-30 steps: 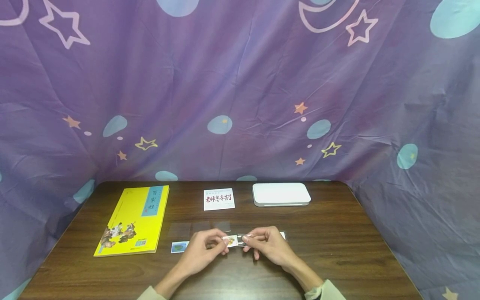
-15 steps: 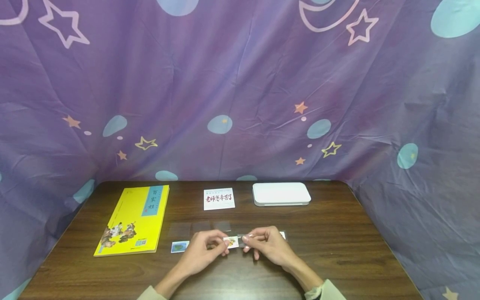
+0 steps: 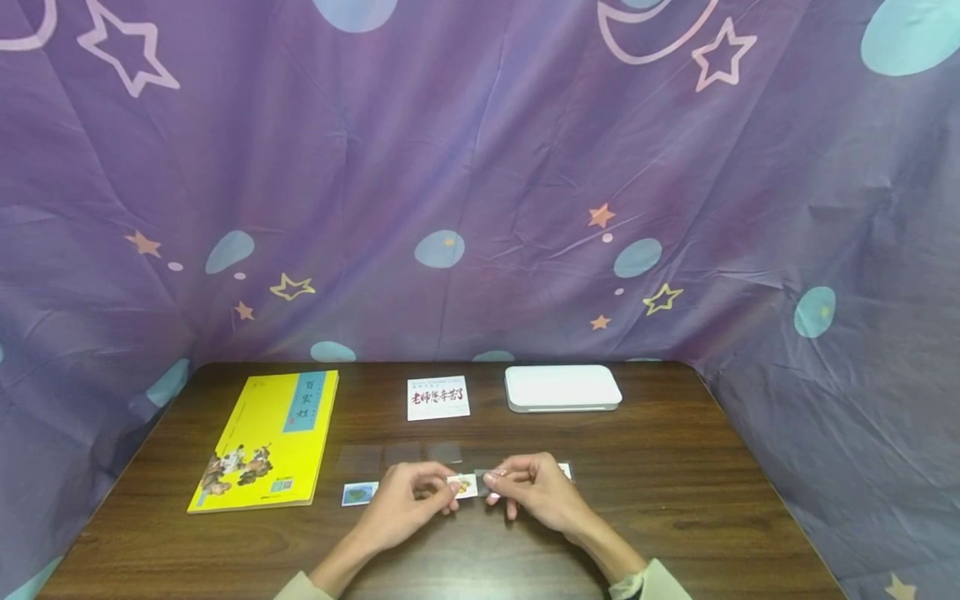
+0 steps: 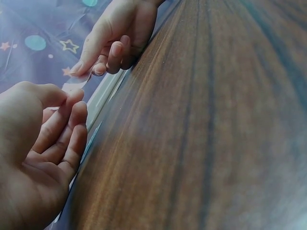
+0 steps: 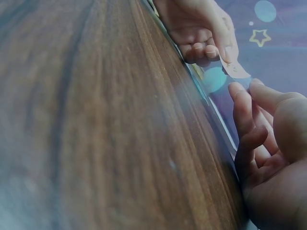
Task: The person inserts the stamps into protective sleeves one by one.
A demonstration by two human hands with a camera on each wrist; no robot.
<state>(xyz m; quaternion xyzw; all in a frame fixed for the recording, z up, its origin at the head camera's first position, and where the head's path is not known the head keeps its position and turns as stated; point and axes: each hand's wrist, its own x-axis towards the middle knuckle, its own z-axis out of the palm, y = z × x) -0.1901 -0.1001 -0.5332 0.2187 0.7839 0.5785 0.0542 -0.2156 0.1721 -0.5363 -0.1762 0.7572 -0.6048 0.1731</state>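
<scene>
Between thumb and forefinger my left hand [image 3: 405, 502] pinches a small white-bordered stamp-like picture [image 3: 468, 484]. My right hand [image 3: 543, 493] pinches a small clear plastic sleeve [image 3: 482, 481], whose near end meets or overlaps the picture's right edge; how far the picture lies inside it I cannot tell. In the right wrist view, the picture [image 5: 236, 71] spans the gap between both hands, held above the table. A blue-green stamp-like picture [image 3: 359, 493] lies left of my left hand. Partly hidden behind my right hand is another white-edged piece [image 3: 566, 471], seemingly in clear plastic.
Faint clear sleeves [image 3: 444, 452] lie on the brown table [image 3: 480, 558] behind my left hand. Farther back are a white card with red writing [image 3: 438, 410] and a flat white case [image 3: 562, 388]. A yellow book [image 3: 262, 442] lies at left; a purple curtain [image 3: 480, 183] hangs behind.
The picture and clear sleeve have tilted slightly, and the bright reflections on the sleeve have faded. Both hands stay almost in place.
</scene>
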